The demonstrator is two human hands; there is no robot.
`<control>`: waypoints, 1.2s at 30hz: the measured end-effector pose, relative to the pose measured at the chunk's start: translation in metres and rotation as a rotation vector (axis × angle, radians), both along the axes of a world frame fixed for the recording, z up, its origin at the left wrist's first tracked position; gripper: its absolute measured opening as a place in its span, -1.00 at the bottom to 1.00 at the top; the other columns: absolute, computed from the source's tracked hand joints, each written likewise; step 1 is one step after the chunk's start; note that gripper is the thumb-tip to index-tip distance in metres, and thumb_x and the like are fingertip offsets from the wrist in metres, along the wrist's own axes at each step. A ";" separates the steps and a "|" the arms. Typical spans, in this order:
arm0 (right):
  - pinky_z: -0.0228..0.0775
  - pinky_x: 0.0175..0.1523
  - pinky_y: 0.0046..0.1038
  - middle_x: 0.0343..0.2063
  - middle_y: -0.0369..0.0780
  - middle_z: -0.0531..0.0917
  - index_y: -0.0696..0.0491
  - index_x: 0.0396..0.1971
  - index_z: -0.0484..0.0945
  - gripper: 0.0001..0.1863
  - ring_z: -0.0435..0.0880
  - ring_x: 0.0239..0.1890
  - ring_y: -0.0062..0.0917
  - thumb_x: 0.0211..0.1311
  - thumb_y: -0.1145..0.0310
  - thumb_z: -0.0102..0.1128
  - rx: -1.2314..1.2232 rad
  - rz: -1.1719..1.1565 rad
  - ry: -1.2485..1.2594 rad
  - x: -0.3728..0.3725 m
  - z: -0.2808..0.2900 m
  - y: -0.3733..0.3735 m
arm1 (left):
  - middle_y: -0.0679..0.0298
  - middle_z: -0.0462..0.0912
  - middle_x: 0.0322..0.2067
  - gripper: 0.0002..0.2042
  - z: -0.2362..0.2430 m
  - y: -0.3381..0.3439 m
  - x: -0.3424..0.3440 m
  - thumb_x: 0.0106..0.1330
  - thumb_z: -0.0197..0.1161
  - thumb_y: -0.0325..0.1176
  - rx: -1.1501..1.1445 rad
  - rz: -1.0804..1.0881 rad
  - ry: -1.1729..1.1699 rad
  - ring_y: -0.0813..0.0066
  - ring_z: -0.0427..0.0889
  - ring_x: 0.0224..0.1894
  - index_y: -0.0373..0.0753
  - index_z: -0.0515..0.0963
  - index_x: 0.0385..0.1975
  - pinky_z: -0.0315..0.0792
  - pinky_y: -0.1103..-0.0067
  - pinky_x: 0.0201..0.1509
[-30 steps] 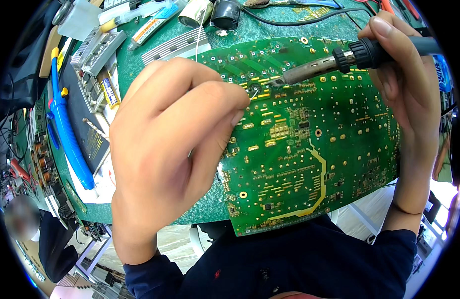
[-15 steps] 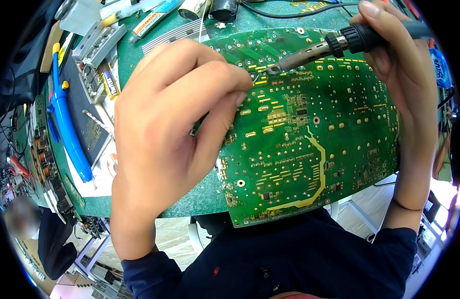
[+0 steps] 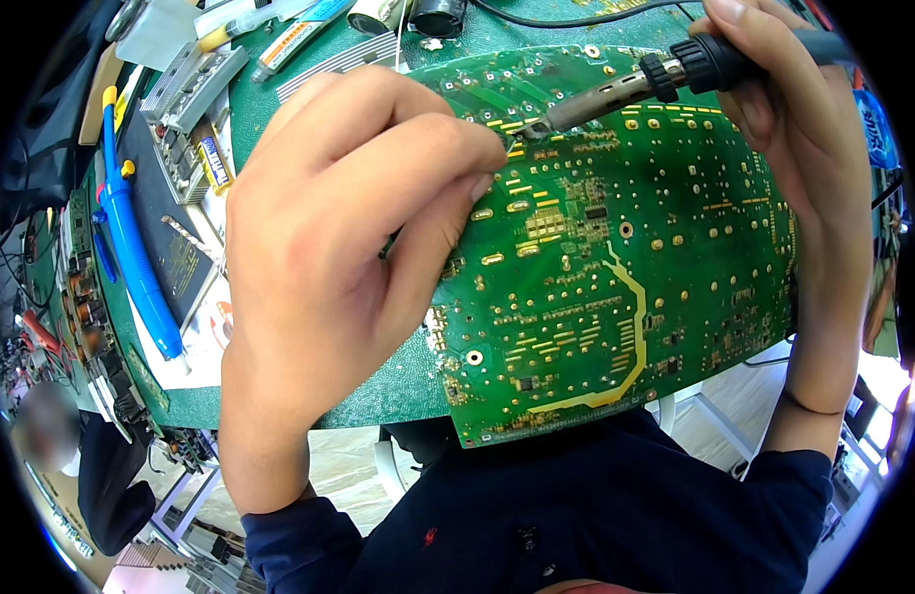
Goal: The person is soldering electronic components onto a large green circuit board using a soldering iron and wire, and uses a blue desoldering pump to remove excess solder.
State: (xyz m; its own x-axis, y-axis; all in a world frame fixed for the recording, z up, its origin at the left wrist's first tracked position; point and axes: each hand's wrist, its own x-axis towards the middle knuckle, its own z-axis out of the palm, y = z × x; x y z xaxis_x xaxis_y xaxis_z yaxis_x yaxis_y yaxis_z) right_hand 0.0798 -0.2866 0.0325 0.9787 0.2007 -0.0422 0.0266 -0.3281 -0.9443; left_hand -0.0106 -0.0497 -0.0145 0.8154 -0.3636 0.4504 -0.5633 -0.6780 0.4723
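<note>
A large green circuit board (image 3: 576, 327) lies before me, solder side up, its near edge jutting past the table edge. My right hand (image 3: 789, 109) is closed round the black handle of a soldering iron (image 3: 616, 97). The iron slants down to the left, its tip at the board's upper left part. Close beside that tip, the fingers of my left hand (image 3: 349, 218) are pinched together on thin solder wire (image 3: 402, 35), which rises behind the hand. Its end by the iron tip is tiny and partly hidden by my fingertips.
On the green table mat (image 3: 378, 391), left of my left hand, lie a blue solder sucker (image 3: 141, 257), metal heatsinks (image 3: 195, 89) and a small yellow-and-blue tube (image 3: 215, 163). A white-and-blue syringe (image 3: 299, 38) and a black cable (image 3: 576, 20) are at the back. Another person sits far left.
The circuit board has shifted slightly left and away from me. The iron and its tip have moved a little left, staying beside my left fingertips.
</note>
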 end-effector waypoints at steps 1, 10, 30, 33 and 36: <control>0.20 -0.73 -0.70 -0.76 -0.31 0.49 0.11 -0.55 0.51 -0.76 0.38 -0.83 -0.73 0.24 0.30 0.21 -0.002 -0.013 0.005 0.000 0.002 0.001 | 0.19 0.60 -0.40 -0.82 0.000 0.000 0.000 0.02 0.31 -0.69 0.000 -0.001 -0.001 0.39 0.58 -0.32 -0.32 0.64 -0.36 0.41 0.59 -0.24; 0.24 -0.74 -0.72 -0.79 -0.28 0.50 0.08 -0.63 0.48 -0.74 0.43 -0.82 -0.73 0.21 0.33 0.24 0.060 0.018 -0.047 -0.003 -0.006 0.002 | 0.20 0.60 -0.39 -0.82 -0.001 0.000 0.001 0.04 0.31 -0.70 0.010 -0.003 -0.015 0.40 0.58 -0.33 -0.32 0.65 -0.36 0.40 0.60 -0.25; 0.25 -0.77 -0.71 -0.70 -0.25 0.56 0.15 -0.57 0.53 -0.76 0.45 -0.83 -0.72 0.21 0.33 0.26 0.053 0.028 -0.017 -0.003 -0.002 0.007 | 0.21 0.59 -0.38 -0.83 0.000 -0.004 0.000 0.05 0.32 -0.69 0.027 0.022 -0.010 0.44 0.57 -0.33 -0.33 0.65 -0.35 0.41 0.62 -0.25; 0.26 -0.77 -0.71 -0.70 -0.25 0.56 0.15 -0.57 0.53 -0.75 0.46 -0.83 -0.72 0.21 0.33 0.26 0.107 0.080 0.003 0.006 -0.008 -0.007 | 0.21 0.59 -0.38 -0.82 0.000 -0.005 0.001 0.06 0.32 -0.69 0.016 0.012 -0.015 0.45 0.57 -0.34 -0.32 0.65 -0.35 0.41 0.63 -0.26; 0.26 -0.77 -0.71 -0.70 -0.25 0.55 0.15 -0.58 0.53 -0.75 0.46 -0.83 -0.72 0.21 0.33 0.27 0.107 0.054 0.073 0.006 0.000 -0.006 | 0.20 0.61 -0.38 -0.82 0.001 -0.005 0.001 0.06 0.32 -0.70 0.012 0.007 -0.011 0.45 0.58 -0.36 -0.34 0.65 -0.35 0.42 0.63 -0.26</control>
